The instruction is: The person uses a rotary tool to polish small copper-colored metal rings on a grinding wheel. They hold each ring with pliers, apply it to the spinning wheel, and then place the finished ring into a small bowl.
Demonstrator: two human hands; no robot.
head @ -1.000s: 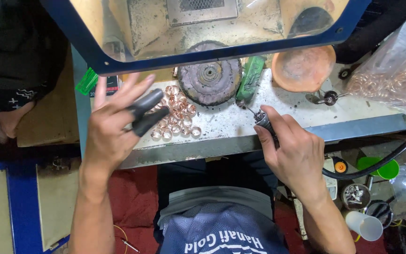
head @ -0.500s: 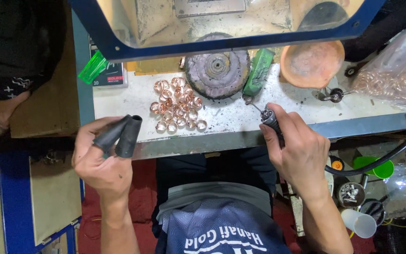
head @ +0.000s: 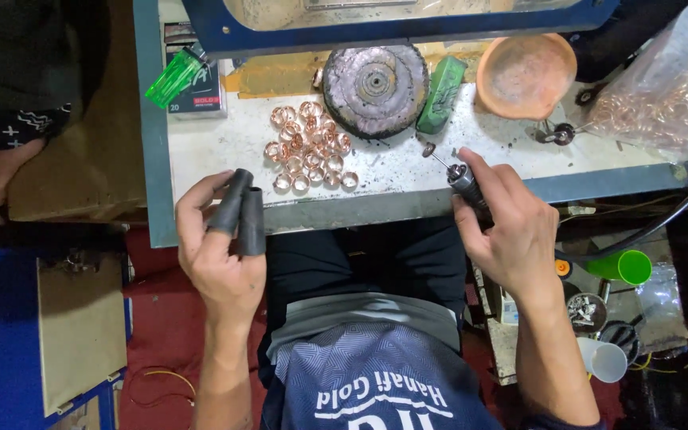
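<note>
A person is sitting at a pale, scuffed workbench, seen from above. The left hand is hovering at the bench's near edge, fingers half open and holding nothing, with black rubber finger guards covering two of its fingers. The right hand is closing around a rotary tool handpiece, whose thin shaft is pointing up and left and ending in a small polishing tip just above the bench top. A black flexible cable is running off to the right from that hand.

A cluster of copper-coloured rings is lying on the bench between the hands, well apart from both. Behind it, a dark round buffing wheel is lying flat beside a green bar, possibly polishing compound. An orange bowl and a clear bag of rings are sitting further right.
</note>
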